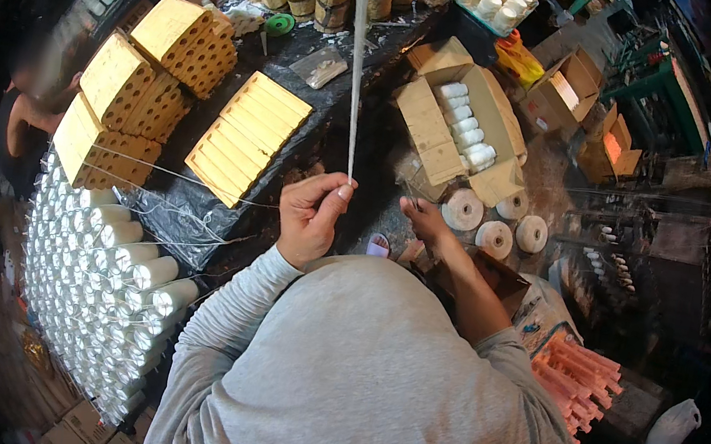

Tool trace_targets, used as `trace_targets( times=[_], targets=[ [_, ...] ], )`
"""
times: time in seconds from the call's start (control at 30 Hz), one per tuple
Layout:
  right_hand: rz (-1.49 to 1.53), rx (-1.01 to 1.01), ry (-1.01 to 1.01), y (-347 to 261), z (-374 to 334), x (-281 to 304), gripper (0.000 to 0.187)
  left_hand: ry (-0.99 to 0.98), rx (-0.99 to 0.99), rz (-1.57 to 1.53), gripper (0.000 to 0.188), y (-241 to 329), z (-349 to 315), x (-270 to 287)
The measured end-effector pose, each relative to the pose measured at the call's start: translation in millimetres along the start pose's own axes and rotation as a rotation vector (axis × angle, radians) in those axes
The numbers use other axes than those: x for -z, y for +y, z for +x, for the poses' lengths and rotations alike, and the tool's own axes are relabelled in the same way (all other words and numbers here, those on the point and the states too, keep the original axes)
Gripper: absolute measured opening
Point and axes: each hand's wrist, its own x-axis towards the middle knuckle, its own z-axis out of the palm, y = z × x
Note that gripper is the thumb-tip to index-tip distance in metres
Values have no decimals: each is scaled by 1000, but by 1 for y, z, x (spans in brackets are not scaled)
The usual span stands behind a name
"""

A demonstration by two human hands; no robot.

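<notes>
My left hand (pixel 309 215) pinches the lower end of a long white strand (pixel 357 68) between thumb and forefinger. The strand runs straight up from the fingers, thicker and blurred toward the top. Lower and to the right, my right hand (pixel 425 221) has its fingers drawn together; a thin dark thing may stick out at the tips, too small to make out. Near the left wrist, several thin white strings (pixel 185 175) stretch out toward the left. A yellow grooved slab (pixel 249 139) lies on the black-covered table, to the left of my left hand.
Yellow blocks with round holes (pixel 132 95) and many white cylinders (pixel 107 278) stand at left. Bamboo-like pots (pixel 331 5) line the table's far end. Right of me are an open carton (pixel 431 137) of white rolls, white spools (pixel 463 210) on the floor and pink sticks (pixel 574 380).
</notes>
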Motion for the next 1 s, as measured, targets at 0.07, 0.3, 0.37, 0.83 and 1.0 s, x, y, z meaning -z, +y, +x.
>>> trace_targets(
  times=[0.07,0.3,0.37,0.83,1.0],
  targets=[
    [138,11,-65,-48,-15,2,66,-19,31,18,11,-6,-6,3],
    [-233,525,-195,-202,-94,16,80,-40,-51,133,10,-6,-5,17],
    [-413,703,-172,-234,-111,14,79,-75,-66,154,10,-4,-4,20],
    [-251,592,-493,-273,-146,-6,67,-188,-65,-59,45,25,7,40],
    [-91,533,-651,-262,-171,7,66,-404,-798,325,71,69,46,29]
  ],
)
